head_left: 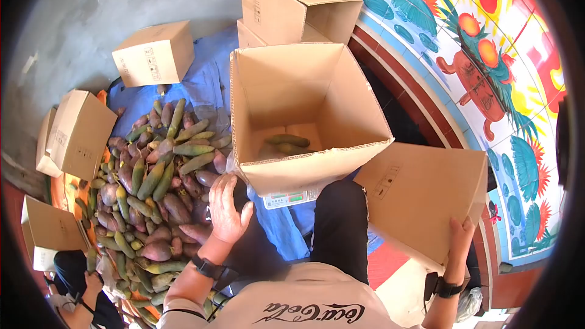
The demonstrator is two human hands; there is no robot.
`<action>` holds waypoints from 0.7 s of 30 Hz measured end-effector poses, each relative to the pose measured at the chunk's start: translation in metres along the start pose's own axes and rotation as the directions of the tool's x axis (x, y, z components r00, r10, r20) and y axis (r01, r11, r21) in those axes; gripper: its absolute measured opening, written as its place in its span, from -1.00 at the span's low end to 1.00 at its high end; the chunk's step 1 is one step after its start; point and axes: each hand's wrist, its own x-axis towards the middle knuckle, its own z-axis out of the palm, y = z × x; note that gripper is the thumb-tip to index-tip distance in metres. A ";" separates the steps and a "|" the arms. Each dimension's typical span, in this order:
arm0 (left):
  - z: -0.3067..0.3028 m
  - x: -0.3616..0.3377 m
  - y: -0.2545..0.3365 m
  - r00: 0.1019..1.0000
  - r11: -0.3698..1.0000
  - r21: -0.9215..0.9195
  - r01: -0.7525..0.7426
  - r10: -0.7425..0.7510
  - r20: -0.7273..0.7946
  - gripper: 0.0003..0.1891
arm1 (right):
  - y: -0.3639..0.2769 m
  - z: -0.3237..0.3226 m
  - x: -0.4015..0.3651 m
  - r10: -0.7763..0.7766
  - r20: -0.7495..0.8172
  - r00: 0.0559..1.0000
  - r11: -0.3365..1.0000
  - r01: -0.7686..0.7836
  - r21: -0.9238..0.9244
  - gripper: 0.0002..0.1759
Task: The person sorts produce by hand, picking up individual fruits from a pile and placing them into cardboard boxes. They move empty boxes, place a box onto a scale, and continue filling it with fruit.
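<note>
A tall open cardboard box (353,94) stands on a scale (283,199) in front of me, with a few green cucumbers (287,141) at its bottom. Just below the box's near left corner is my left hand (228,210), fingers apart and holding nothing. On the right, my right hand (461,237) grips the edge of another cardboard box (420,189), which is tilted beside my knee. A large heap of green cucumbers and purplish-red sweet potatoes (158,250) lies left of my left hand.
More cardboard boxes stand at the back (274,9), upper left (152,55) and left (82,131). A blue sheet (210,64) lies under the heap. At lower left another person's hand (92,283) is near the heap. A painted tile wall (475,73) curves along the right.
</note>
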 end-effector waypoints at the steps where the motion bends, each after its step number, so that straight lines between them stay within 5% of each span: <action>1: 0.001 0.001 0.001 1.000 1.000 -0.008 -0.010 0.010 -0.003 -0.34 | -0.007 -0.006 -0.004 -0.006 0.005 1.000 1.000 0.006 -0.002 -0.77; 8: 0.004 0.000 -0.002 0.997 0.997 -0.072 -0.010 0.004 -0.074 -0.37 | -0.085 -0.048 -0.036 -0.197 -0.089 0.976 0.943 0.213 0.257 -0.74; 13: 0.002 0.004 -0.001 0.990 0.992 -0.121 0.035 -0.050 -0.129 -0.37 | -0.084 -0.087 -0.045 -0.346 -0.074 0.935 0.921 0.353 0.164 -0.69; 15: -0.002 0.007 0.008 0.990 0.988 -0.150 -0.023 0.001 -0.144 -0.35 | -0.083 -0.101 -0.043 -0.299 -0.253 0.920 0.871 0.372 0.322 -0.64; 18: -0.004 0.008 0.030 0.965 0.964 -0.135 -0.228 0.204 -0.166 -0.39 | -0.099 -0.128 -0.038 -0.336 -0.452 0.826 0.913 0.403 0.058 -0.49; 19: -0.004 0.010 0.036 0.947 0.944 -0.134 -0.302 0.281 -0.152 -0.39 | -0.113 -0.129 -0.042 -0.205 -0.485 0.850 0.951 0.290 0.107 -0.44; 21: -0.003 0.023 0.055 0.916 0.894 -0.217 -0.393 0.359 -0.181 -0.39 | -0.131 -0.149 -0.029 -0.183 -0.515 0.837 0.974 0.227 0.022 -0.51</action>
